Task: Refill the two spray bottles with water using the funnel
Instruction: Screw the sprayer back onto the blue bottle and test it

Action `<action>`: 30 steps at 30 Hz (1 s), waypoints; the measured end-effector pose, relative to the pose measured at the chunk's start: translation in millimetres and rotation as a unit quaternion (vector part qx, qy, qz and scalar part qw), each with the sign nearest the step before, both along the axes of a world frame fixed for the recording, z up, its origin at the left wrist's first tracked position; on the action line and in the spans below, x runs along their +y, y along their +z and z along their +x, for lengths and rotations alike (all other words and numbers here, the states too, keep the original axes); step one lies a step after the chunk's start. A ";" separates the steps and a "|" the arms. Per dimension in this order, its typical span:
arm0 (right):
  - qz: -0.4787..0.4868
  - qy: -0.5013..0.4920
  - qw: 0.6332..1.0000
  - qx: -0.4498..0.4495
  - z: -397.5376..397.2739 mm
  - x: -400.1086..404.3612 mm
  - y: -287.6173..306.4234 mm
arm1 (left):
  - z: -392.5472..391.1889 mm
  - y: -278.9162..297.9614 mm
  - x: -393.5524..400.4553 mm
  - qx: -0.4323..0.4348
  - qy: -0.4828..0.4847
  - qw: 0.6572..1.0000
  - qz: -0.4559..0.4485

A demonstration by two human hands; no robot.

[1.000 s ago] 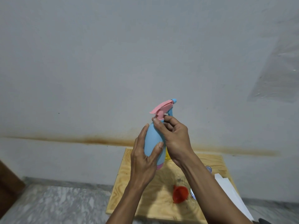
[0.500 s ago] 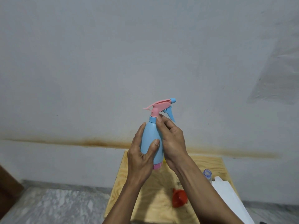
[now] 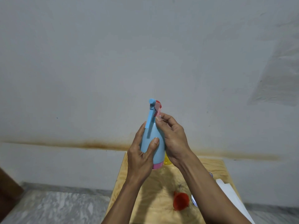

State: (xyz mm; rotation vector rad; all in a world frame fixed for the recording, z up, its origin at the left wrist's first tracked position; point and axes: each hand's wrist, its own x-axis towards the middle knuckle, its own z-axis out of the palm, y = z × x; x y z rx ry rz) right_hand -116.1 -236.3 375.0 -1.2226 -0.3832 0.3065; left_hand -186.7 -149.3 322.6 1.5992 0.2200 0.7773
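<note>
My left hand (image 3: 142, 157) grips the blue spray bottle (image 3: 152, 143) round its smooth plastic body, held upright above the plywood board (image 3: 161, 207). My right hand (image 3: 174, 138) pinches the collar under the pink trigger head (image 3: 157, 109), directly above. Red funnel (image 3: 180, 202) lies below, apart.

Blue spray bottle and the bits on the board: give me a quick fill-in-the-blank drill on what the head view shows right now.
1. The left hand grips the body of the blue spray bottle, whose base band is ____.
2. The right hand pinches the bottle at its ____.
3. The funnel lying on the wooden board is ____ in colour.

Missing words: pink; neck; red
</note>
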 end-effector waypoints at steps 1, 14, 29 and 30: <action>-0.003 0.006 1.000 -0.002 0.4 0.5 0.2 | 0.3 0.7 0.0 0.000 -0.001 1.000 0.000; -0.015 -0.023 1.000 0.006 3.4 7.9 -1.4 | 2.6 -5.4 5.8 -0.005 0.009 1.000 0.002; -0.007 -0.063 0.998 0.012 1.2 14.2 -11.1 | 2.1 -18.2 7.4 0.008 0.036 0.998 0.050; -0.006 -0.064 0.998 0.014 0.9 14.2 -12.0 | 2.0 -19.4 7.8 0.009 0.035 0.998 0.050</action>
